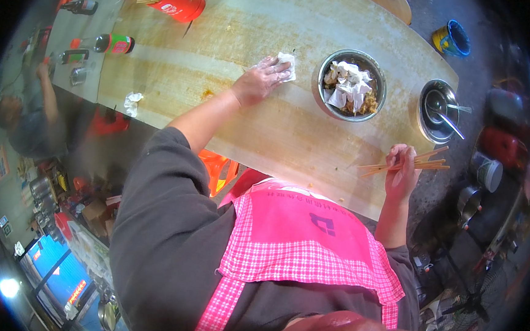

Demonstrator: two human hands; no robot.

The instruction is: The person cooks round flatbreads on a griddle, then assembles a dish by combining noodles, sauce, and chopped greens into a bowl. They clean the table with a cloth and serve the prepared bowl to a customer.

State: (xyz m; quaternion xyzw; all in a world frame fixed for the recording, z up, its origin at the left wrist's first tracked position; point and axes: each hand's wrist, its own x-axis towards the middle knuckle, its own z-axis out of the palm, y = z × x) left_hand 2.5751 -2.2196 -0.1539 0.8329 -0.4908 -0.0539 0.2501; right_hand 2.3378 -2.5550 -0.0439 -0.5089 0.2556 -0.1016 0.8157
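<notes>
My left hand (259, 80) lies flat on the wooden table (253, 134), its fingers pressing a folded white tissue (287, 66) against the top. In my right hand (401, 170), over the near right part of the table, is a bundle of several wooden chopsticks (424, 164). To the right of my left hand stands a metal bowl (381, 86) with crumpled tissues (349, 83) on brown food scraps. Another metal bowl (423, 124) at the right end contains a smaller bowl and spoons (451, 125).
Glass bottles (118, 43), a drinking glass (78, 76) and a crumpled tissue (132, 103) are on the left part. A red chopstick holder (184, 5) stands at the far edge. Orange stools (219, 168) sit below. Another person (36, 121) reaches toward a bottle at left.
</notes>
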